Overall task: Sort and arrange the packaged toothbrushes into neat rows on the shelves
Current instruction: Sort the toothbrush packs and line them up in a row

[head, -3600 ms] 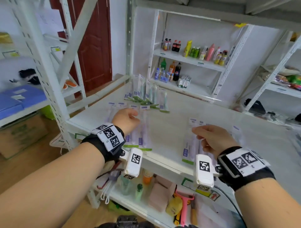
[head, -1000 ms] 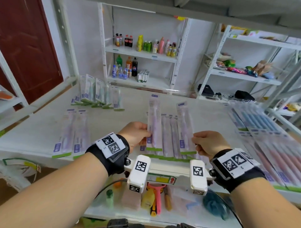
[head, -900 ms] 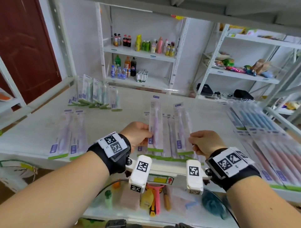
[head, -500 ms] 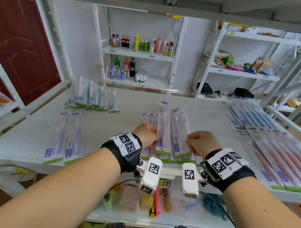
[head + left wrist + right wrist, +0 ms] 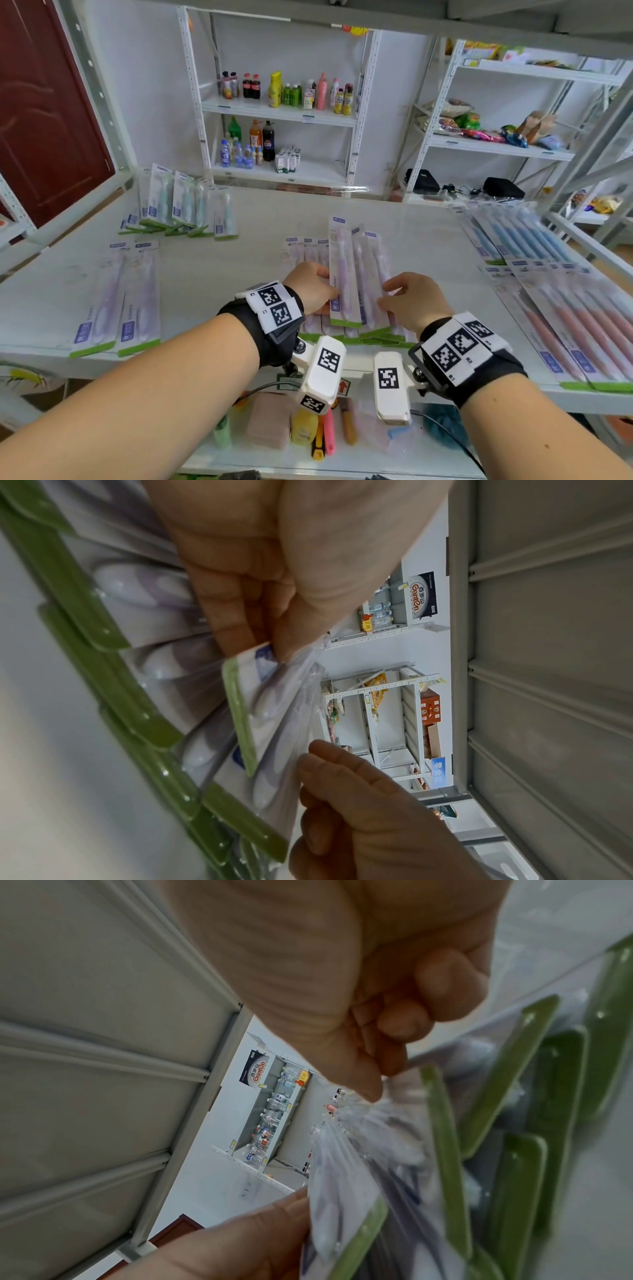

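The head view alone shows the layout on the white shelf board [image 5: 239,274]. A fanned stack of purple toothbrushes in clear blister packs with green bottom strips [image 5: 370,329] lies at the board's near edge. Two matching purple packs [image 5: 120,301] lie flat to the left of that stack, upright teal-toothed packs [image 5: 185,209] stand at the board's far left, and rows of blue packs [image 5: 524,236] and pink packs [image 5: 579,325] lie to the right of the stack.

The wrist views show what the head view hides: the underside of the grips. In the left wrist view, the left hand [image 5: 274,561] pinches the corner of one raised purple pack [image 5: 260,712] between thumb and curled fingers, lifting it above the green-edged stack. In the right wrist view, the right hand [image 5: 377,1001] has its fingers curled, with the thumb and forefinger closed narrowly on the clear edge of a second purple pack [image 5: 359,1150] beside the first.

From the head view, both forearms reach forward over the board's near edge. The left hand [image 5: 313,287] and right hand [image 5: 414,301] are close together above the stack, each wrist wearing a black strap with a white marker tag.
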`<state>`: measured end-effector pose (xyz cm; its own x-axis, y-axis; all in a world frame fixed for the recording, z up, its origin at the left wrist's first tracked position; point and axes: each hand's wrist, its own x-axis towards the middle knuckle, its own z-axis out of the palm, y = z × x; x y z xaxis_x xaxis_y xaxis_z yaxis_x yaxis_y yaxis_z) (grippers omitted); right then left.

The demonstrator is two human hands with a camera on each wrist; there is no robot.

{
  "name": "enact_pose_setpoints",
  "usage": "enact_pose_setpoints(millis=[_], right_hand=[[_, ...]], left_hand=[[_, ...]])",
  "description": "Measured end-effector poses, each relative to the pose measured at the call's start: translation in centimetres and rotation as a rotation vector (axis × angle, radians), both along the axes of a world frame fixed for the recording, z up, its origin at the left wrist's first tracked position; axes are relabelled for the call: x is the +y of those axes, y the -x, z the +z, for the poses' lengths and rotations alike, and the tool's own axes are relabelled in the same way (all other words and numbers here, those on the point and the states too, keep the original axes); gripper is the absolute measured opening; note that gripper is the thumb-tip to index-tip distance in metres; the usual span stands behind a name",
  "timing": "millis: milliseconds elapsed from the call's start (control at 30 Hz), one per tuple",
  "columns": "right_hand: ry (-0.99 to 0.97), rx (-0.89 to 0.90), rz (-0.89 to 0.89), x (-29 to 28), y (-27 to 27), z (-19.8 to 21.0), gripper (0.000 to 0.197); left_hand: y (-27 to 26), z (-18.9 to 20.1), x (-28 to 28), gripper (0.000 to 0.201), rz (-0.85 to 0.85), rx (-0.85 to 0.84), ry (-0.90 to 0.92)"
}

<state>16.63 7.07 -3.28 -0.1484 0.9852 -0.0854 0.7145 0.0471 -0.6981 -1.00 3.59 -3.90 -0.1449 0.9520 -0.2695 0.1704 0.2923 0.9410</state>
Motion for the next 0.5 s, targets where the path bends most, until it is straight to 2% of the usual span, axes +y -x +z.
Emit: enact_pose_setpoints(millis=[233,467,500], right_hand=[[-0.047,-0.035,0.001,-0.35,0.16,-0.18,0.042],[-0.029,-0.012,0.032,-0.56,0.24,-0.10,0.045],[-0.029,-0.008,0.029,-0.59,0.25,-0.08,0.045]], left_hand=[[-0.48,0.00,-0.17,0.025,-0.023,-0.001,0.011],[-0.70,0.41,-0.25,0.024,-0.060,0.054,0.017],[-0.72,0.47,-0.22,0.031,-0.060,0.065,0.018]])
